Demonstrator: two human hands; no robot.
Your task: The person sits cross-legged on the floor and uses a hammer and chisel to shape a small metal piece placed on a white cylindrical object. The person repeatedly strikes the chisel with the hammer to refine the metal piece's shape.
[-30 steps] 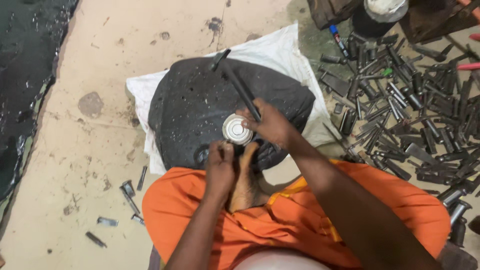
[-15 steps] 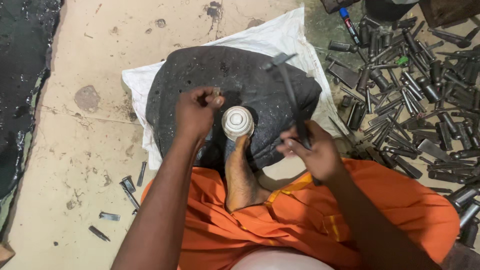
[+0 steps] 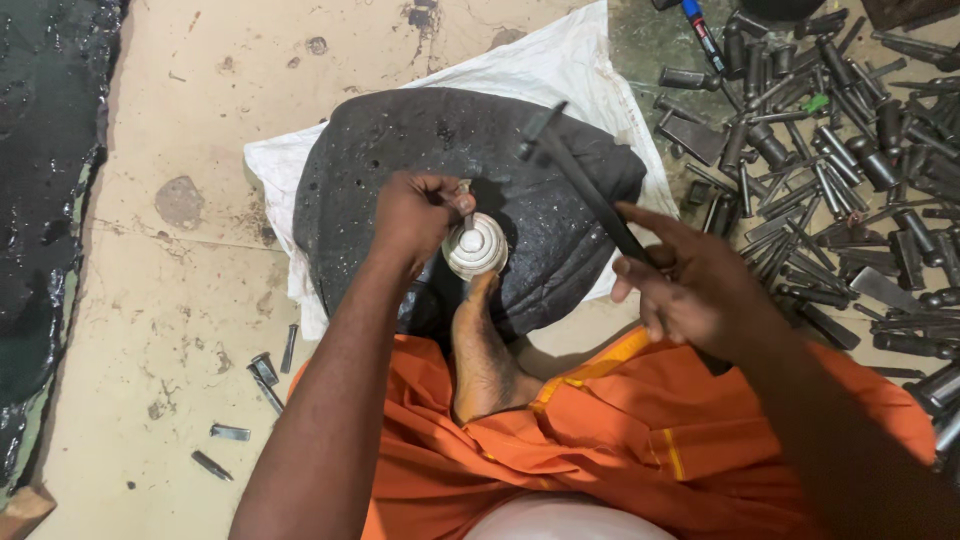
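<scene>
A small round silver piece (image 3: 475,246) with ringed ridges rests on a dark pitted mound (image 3: 400,170), pinned by the toes of a bare foot (image 3: 483,352). My left hand (image 3: 420,215) holds a short metal punch (image 3: 466,205) upright on the piece. My right hand (image 3: 695,290) grips a dark hammer (image 3: 585,185), its head raised over the mound to the right of the piece.
The mound lies on a white sack (image 3: 560,70) on a stained floor. A heap of several metal punches and chisels (image 3: 840,150) fills the right side. A few loose punches (image 3: 262,370) lie at the left. Orange cloth (image 3: 600,450) covers my lap.
The right hand has lifted the hammer up and to the right, away from the piece. The left hand has moved in from the mound and set a punch on the silver piece.
</scene>
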